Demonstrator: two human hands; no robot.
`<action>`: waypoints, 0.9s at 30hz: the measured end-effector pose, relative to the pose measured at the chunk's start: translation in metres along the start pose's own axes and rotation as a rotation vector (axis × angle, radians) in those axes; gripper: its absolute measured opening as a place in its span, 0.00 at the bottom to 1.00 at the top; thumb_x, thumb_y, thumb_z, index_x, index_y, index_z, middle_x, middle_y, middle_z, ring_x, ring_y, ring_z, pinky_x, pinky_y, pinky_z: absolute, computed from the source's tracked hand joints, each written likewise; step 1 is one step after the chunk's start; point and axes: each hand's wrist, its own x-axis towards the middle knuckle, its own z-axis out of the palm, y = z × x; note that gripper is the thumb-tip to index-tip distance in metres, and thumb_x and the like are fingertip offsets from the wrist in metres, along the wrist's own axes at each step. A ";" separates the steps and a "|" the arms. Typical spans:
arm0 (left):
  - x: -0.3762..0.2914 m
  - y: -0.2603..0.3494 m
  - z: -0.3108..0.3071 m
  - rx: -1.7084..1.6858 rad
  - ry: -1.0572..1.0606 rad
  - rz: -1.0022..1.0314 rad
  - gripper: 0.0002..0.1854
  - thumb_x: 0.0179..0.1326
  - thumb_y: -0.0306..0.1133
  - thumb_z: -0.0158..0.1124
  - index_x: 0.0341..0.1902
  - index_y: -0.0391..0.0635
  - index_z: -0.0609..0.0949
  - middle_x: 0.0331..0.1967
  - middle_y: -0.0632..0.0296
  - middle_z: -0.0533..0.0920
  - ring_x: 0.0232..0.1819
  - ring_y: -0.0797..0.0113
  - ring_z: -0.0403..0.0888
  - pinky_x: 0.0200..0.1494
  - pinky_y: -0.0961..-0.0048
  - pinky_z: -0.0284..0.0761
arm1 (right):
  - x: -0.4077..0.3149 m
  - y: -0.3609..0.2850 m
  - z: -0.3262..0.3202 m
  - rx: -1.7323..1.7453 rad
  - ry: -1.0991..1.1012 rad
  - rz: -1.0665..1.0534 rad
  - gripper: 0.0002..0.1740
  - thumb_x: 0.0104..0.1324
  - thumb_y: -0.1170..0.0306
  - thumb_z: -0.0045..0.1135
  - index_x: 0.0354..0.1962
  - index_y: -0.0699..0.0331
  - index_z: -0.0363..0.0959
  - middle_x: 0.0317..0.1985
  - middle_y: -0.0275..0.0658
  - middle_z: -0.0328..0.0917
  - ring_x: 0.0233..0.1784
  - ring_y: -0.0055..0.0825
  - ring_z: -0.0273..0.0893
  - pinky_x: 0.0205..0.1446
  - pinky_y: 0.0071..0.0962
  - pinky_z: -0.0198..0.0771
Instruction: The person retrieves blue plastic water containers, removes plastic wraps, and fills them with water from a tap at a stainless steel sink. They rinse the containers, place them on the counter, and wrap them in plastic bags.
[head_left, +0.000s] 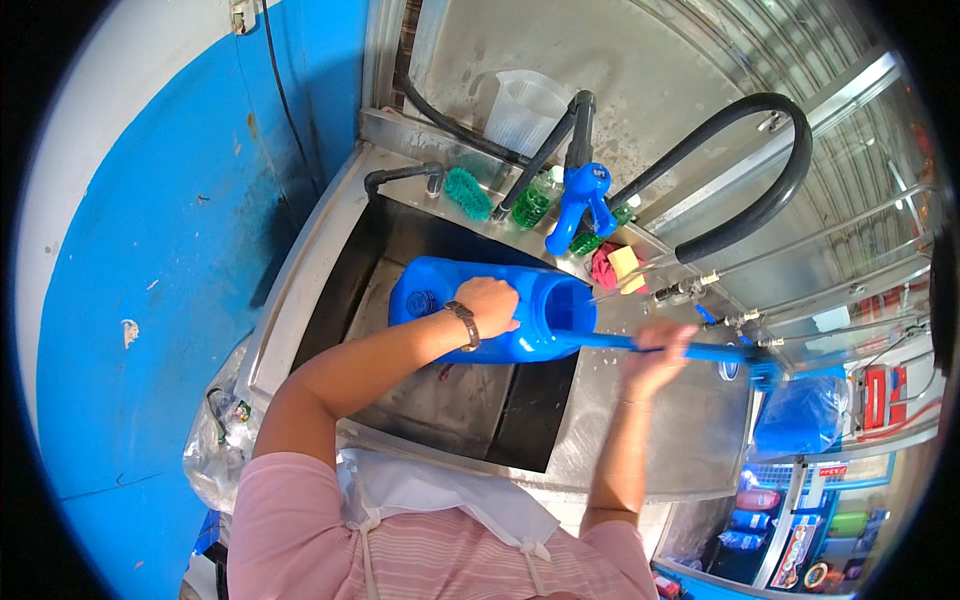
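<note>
A blue plastic water jug (442, 281) lies on its side over the stainless steel sink basin (450, 420), its wide mouth facing right. My left hand (491, 306), with a watch or bracelet on the wrist, grips the jug's upper side, probably at a handle the fingers hide. Blurred by motion, my right hand (658, 356) is closed around the shaft of a blue long-handled brush (709, 351). One end of the brush is inside the jug's mouth, hidden there; blue bristles show at the outer end. A thin clear stream seems to run from a black hose (799, 150) towards the mouth.
Behind the basin stand a blue spray nozzle (581, 202), a green scrub brush (466, 191), a bottle of green liquid (536, 199) and a yellow sponge (627, 268) beside a red cloth (602, 264). Pipes with valves (679, 289) line the right side. A blue bagged container (801, 416) sits beyond the counter.
</note>
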 end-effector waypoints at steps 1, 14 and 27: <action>-0.004 0.007 -0.007 -0.004 0.014 0.003 0.20 0.55 0.49 0.67 0.32 0.41 0.84 0.30 0.49 0.85 0.35 0.51 0.85 0.41 0.56 0.80 | 0.017 -0.025 -0.005 -0.004 -0.006 -0.034 0.29 0.69 0.47 0.53 0.18 0.53 0.55 0.15 0.27 0.53 0.17 0.18 0.52 0.20 0.23 0.47; -0.040 0.061 0.058 -0.438 0.050 -0.131 0.22 0.63 0.46 0.61 0.33 0.33 0.80 0.29 0.43 0.83 0.35 0.45 0.83 0.41 0.52 0.77 | 0.025 -0.091 0.061 -0.133 -0.003 -0.111 0.23 0.72 0.57 0.54 0.21 0.58 0.57 0.14 0.28 0.53 0.14 0.17 0.50 0.17 0.21 0.44; -0.028 0.073 0.071 -0.783 0.014 -0.280 0.22 0.64 0.44 0.61 0.35 0.31 0.76 0.35 0.36 0.82 0.41 0.39 0.82 0.43 0.49 0.76 | 0.076 -0.283 0.030 0.080 -0.223 -0.419 0.26 0.71 0.55 0.54 0.16 0.54 0.59 0.19 0.27 0.56 0.20 0.16 0.49 0.24 0.20 0.48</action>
